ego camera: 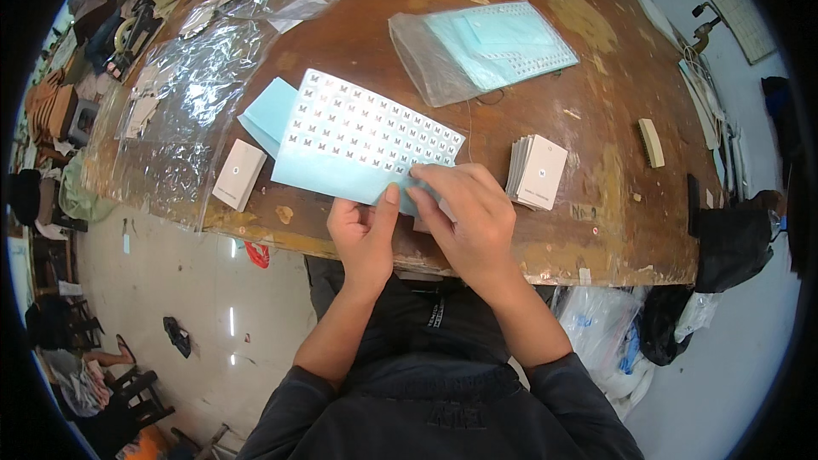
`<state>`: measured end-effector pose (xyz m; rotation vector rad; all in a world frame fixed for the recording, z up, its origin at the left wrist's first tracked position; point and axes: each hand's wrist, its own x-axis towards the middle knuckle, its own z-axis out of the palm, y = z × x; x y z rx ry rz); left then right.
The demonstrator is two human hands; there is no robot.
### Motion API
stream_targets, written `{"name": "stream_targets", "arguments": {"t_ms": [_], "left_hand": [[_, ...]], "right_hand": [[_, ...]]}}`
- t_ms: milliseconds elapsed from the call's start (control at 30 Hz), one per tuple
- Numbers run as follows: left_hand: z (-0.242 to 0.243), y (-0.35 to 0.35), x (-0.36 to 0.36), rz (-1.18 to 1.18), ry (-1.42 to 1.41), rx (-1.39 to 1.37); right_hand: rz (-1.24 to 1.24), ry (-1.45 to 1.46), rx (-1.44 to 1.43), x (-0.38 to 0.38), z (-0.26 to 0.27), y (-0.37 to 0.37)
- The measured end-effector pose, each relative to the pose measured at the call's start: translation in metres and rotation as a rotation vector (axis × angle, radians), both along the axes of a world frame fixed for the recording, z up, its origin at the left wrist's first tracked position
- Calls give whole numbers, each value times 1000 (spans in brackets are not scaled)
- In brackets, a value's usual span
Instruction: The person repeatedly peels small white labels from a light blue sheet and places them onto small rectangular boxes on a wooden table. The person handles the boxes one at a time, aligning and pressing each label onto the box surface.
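My left hand point(364, 236) pinches a light blue sticker sheet point(332, 176) by its lower edge, thumb on top. Rows of small round stickers with a dark letter mark cover its upper part. At the sheet's lower right, the index finger and thumb of my right hand point(470, 217) are by the last stickers; whether a sticker is between them is hard to see. A pale card point(422, 225) is mostly hidden below my hands. Left of the sheet lies a stack of hang tags point(239, 176); to the right is a fanned stack of hang tags point(540, 172), a round sticker on its top tag.
Folded light blue paper point(268, 112) sits partly under the sheet. Farther back lies a clear plastic bag point(422, 57) with more sticker sheets point(511, 38). Large clear plastic point(192, 83) covers the table's left side. A small brush point(650, 142) lies right on the worn wooden table point(358, 32).
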<state>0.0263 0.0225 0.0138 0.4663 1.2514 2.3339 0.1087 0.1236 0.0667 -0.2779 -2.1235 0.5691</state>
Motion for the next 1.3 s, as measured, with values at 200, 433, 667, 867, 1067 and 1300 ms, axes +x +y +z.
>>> {"name": "stream_targets", "arguments": {"t_ms": [200,433,667,867,1067,1300], "left_hand": [[-2,0,-1,-38,43,87],[0,1,0,-59,47,83],[-4,1,-1,86,44,-57],[-5,7,-2,193,-33,-12],[-1,8,-1,193,-69,68],[-3,7,-1,187,-73,92]], "right_hand": [[-9,4,-11,-3,-2,-1],[-24,45,13,-4,0,2],[-50,-70,182,17,9,15],[14,-328,369,32,-1,30],[53,-450,475,25,-4,22],[57,-478,356,37,0,23]]}}
